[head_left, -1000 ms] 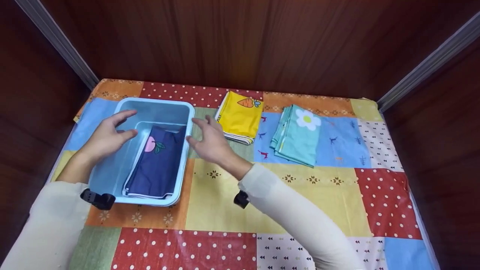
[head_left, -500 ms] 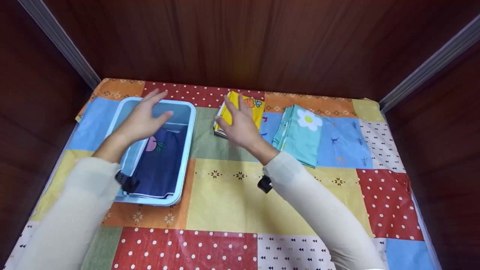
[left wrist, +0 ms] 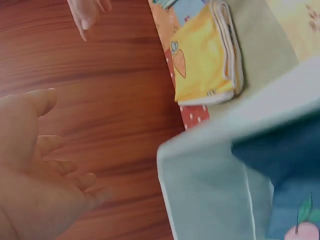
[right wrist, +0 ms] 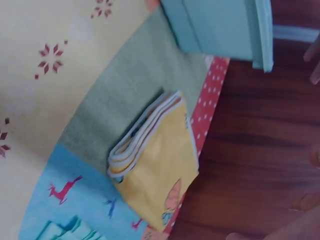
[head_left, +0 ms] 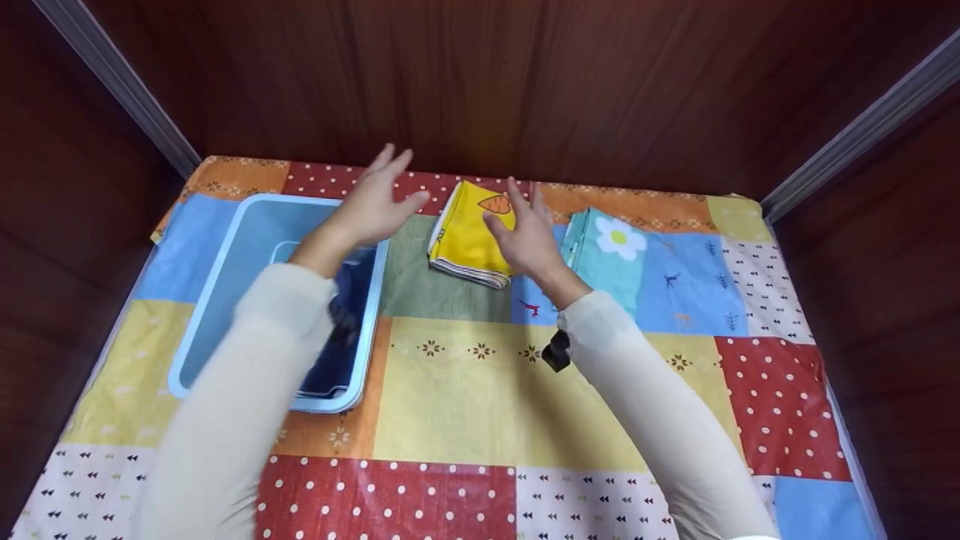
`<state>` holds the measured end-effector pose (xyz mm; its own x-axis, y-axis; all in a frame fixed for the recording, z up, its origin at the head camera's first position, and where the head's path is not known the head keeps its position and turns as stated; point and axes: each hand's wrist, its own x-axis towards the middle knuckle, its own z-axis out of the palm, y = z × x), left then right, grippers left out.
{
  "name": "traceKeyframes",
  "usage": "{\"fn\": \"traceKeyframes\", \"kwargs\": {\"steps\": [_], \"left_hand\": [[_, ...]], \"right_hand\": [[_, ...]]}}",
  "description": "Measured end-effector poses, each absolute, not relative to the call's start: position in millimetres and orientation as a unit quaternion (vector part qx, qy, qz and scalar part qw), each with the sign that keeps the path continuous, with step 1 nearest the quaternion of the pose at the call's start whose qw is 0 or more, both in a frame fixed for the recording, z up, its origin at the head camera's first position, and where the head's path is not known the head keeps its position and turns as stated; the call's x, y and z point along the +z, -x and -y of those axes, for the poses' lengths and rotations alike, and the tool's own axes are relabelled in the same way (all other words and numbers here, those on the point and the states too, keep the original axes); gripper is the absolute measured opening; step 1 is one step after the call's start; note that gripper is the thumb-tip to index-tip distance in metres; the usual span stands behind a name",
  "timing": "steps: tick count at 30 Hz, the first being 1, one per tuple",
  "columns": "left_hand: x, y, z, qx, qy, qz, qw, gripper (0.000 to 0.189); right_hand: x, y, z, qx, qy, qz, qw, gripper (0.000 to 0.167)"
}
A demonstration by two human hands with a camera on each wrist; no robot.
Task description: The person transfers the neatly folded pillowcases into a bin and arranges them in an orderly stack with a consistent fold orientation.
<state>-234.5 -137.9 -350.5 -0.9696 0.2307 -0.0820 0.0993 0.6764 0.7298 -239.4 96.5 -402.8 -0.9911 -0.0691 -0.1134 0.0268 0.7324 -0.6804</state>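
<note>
The left hand (head_left: 373, 206) and right hand (head_left: 529, 236) are hovering, fingers spread and holding nothing; the yellow cloth (head_left: 469, 238) is lying between them. Gripping should be catching every layer, keeping the folds aligned.

Dark reddish-brown wood-grain back wall (head_left: 480, 82); similar dark side walls left (head_left: 60, 195) and right (head_left: 900, 285); grey metal strips (head_left: 116, 84) at both corners; patchwork tablecloth (head_left: 442, 409) below, in red polka dot, yellow, blue, green, orange; soft light; faint sheen on cloth; walls dim.
</note>
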Motion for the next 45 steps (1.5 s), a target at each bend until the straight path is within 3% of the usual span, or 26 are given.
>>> {"fn": "traceKeyframes", "kwargs": {"steps": [17, 28, 38, 45], "left_hand": [[-388.3, 261.3, 72.5, 0.424, -0.001, -0.896, 0.131, 0.072], [-453.8, 252.4, 43.9, 0.451, 0.083, -0.886, 0.072, 0.064], [-500.5, 242.7, 37.2, 0.458, 0.151, -0.867, 0.122, 0.074], [-513.6, 243.2, 40.8, 0.465, 0.14, -0.867, 0.114, 0.072]], "right_hand": [[-445.5, 256.6, -129.7, -0.433, -0.062, -0.894, 0.095, 0.073], [-477.3, 253.9, -133.8, -0.522, -0.091, -0.838, 0.131, 0.07], [-495.4, 249.6, -121.6, -0.61, -0.127, -0.759, 0.191, 0.07], [-505.5, 245.6, -120.6, -0.636, -0.129, -0.732, 0.209, 0.071]]}}
